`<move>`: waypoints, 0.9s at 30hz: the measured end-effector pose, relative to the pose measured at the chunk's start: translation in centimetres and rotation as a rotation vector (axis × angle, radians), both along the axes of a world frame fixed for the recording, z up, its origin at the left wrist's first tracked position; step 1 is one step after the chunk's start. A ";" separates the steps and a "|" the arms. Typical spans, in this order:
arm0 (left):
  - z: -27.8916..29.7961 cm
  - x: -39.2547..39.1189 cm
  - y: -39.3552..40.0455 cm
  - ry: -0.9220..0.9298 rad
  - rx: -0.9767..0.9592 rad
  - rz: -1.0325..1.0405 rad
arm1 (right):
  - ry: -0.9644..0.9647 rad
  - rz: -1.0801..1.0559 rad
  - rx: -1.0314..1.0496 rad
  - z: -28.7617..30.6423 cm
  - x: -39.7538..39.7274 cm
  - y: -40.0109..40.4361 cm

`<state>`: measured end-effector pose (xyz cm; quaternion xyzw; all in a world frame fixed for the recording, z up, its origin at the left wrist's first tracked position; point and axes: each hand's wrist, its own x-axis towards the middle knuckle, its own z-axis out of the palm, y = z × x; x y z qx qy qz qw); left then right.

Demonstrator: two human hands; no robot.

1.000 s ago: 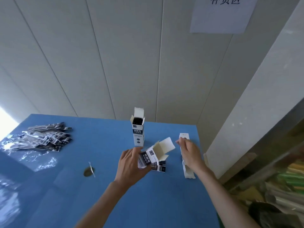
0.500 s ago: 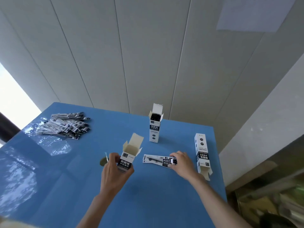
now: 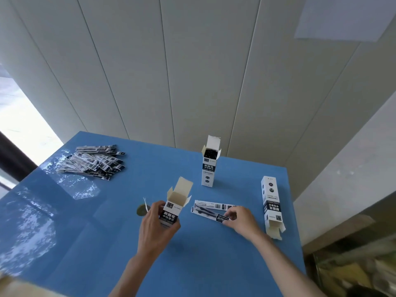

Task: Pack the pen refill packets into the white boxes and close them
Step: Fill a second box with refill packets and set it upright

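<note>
From the head camera, your left hand point(image 3: 155, 227) is wrapped around the lower half of an open white box point(image 3: 174, 207), thumb on one side and fingers on the other, holding it upright with its top flaps spread and its inside showing pale and empty. Just beyond the thumb side of that hand, a small round brownish object point(image 3: 140, 210) lies on the blue table point(image 3: 120, 243) with a thin white strip point(image 3: 146, 204) beside it; what they are is too small to tell.

Your right hand point(image 3: 241, 219) rests on the table a little to the right of the held box, fingertips point(image 3: 227, 215) pinched down on the near end of two pen refill packets point(image 3: 211, 209) that lie flat and stretch away toward the left hand's box. The packets sit between your two hands, touching only the right one.

To the right of your right hand, well clear of it, a second white box point(image 3: 271, 203) lies on its side with its open end toward you. Straight ahead of both hands, a third white box point(image 3: 209, 166) stands upright, lid flap up, dark packet ends filling its mouth.

Far off to the left of your left hand, near the table's far corner, the loose pile of refill packets point(image 3: 94, 162) is spread in a fan.
</note>
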<state>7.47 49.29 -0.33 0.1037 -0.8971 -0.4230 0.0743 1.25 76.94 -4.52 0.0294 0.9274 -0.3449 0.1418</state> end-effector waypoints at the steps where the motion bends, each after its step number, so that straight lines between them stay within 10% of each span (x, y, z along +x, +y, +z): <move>1: 0.0 -0.1 0.1 0.003 0.001 -0.007 | -0.007 -0.038 -0.087 0.2 -0.1 0.0; 9: -0.4 -0.6 1.6 0.010 -0.001 -0.067 | 0.028 -0.344 -0.714 4.2 -1.0 0.3; 27: -1.3 -0.7 4.4 0.058 -0.059 -0.148 | 0.242 -0.402 -1.001 13.3 -1.5 -0.9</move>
